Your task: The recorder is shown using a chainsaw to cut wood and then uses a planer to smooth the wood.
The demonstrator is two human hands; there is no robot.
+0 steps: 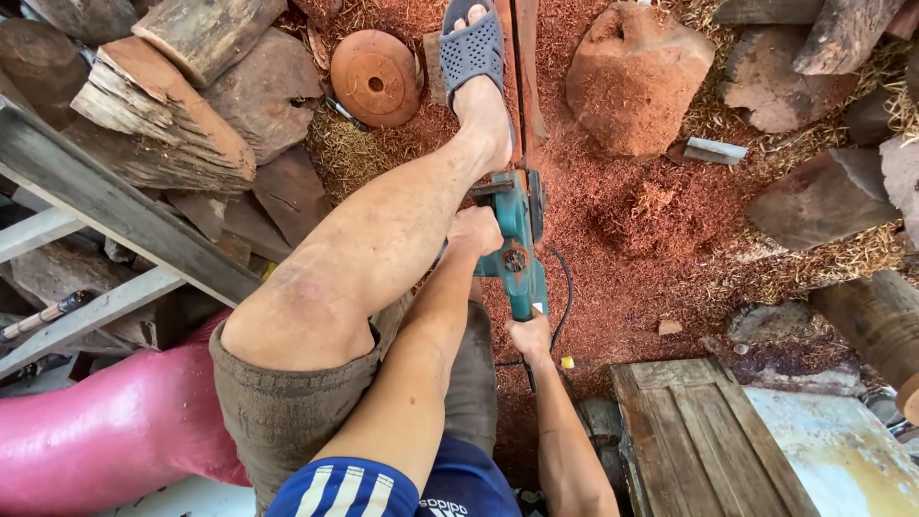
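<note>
A teal electric power tool (518, 241) lies low over a long narrow strip of wood (525, 67) on ground covered in red sawdust. My left hand (475, 231) grips the tool's front handle. My right hand (529, 336) grips its rear handle, where a black cord (567, 287) leaves it. My left leg stretches forward, and its foot, in a grey slotted sandal (473, 48), presses down beside the strip. The tool's cutting part is hidden under its body and my foot.
Split logs (163, 124) are stacked at the left behind grey planks (105, 201). A round wooden disc (375, 77) and a large reddish block (637, 81) lie ahead. More wood chunks sit right. A worn wooden pallet (699, 440) is at the lower right, a pink sack (105, 431) lower left.
</note>
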